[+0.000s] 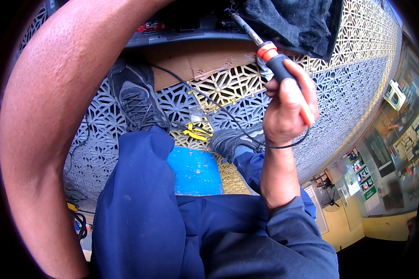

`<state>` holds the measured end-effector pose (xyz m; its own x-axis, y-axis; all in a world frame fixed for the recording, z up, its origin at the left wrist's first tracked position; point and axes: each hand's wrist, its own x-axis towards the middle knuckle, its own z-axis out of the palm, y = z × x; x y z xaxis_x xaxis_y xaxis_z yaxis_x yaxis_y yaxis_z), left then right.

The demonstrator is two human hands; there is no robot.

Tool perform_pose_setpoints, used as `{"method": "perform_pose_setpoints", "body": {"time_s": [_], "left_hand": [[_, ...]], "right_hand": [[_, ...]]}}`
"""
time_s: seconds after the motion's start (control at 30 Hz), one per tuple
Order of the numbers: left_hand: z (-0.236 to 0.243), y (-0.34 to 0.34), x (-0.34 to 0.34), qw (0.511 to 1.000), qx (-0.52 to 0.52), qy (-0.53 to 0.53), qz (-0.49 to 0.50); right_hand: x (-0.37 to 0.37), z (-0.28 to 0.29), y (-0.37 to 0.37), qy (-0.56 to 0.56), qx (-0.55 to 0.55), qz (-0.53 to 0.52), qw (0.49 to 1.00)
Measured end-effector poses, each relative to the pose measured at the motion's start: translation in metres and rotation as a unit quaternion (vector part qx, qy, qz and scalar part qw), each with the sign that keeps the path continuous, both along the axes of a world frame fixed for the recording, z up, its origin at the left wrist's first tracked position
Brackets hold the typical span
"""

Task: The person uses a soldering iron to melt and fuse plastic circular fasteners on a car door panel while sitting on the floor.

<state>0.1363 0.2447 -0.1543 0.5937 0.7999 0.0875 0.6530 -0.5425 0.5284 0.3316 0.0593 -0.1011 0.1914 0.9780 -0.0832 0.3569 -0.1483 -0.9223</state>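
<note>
My right hand (pixel 291 104) is closed around the orange and black handle of a soldering iron (pixel 275 63). Its metal shaft points up and left, with the tip at the edge of a dark part (pixel 209 21) at the top. What the tip touches is too dark to make out. A thin black cord (pixel 205 97) loops from the handle's rear end under my wrist and runs left across the floor. Along the left side a bare arm (pixel 37 139), seemingly my left, reaches up past the top edge; its hand is out of sight.
Yellow-handled pliers (pixel 195 132) lie between my shoes (pixel 137 100), near a small clear plastic bag (pixel 196 114). A blue board (pixel 195 172) is below them. Cardboard (pixel 195 63) lies under the dark part. Black fuzzy material (pixel 288 23) sits top right. Patterned plastic tiles (pixel 340 93) cover the floor.
</note>
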Motion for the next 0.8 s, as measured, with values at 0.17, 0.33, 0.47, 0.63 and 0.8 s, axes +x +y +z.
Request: {"method": "perform_pose_setpoints", "body": {"time_s": [0.17,0.33,0.47,0.63,0.8], "left_hand": [[-0.004,0.001,0.002,1.0,0.004,-0.001,0.005],[-0.012,0.008,0.005,1.0,-0.012,0.012,0.002],[-0.014,0.008,0.005,1.0,-0.013,0.008,0.005],[-0.012,0.008,0.006,1.0,-0.019,0.024,0.006],[-0.009,0.008,0.009,0.999,-0.023,0.032,0.01]], "right_hand": [[0.005,-0.022,0.0,0.311,-0.091,-0.176,0.929],[0.021,-0.038,-0.008,0.452,-0.123,-0.238,0.851],[0.016,-0.042,-0.011,0.519,-0.134,-0.246,0.807],[0.007,-0.051,-0.012,0.535,-0.145,-0.273,0.786],[0.011,-0.052,-0.023,0.535,-0.131,-0.273,0.789]]}}
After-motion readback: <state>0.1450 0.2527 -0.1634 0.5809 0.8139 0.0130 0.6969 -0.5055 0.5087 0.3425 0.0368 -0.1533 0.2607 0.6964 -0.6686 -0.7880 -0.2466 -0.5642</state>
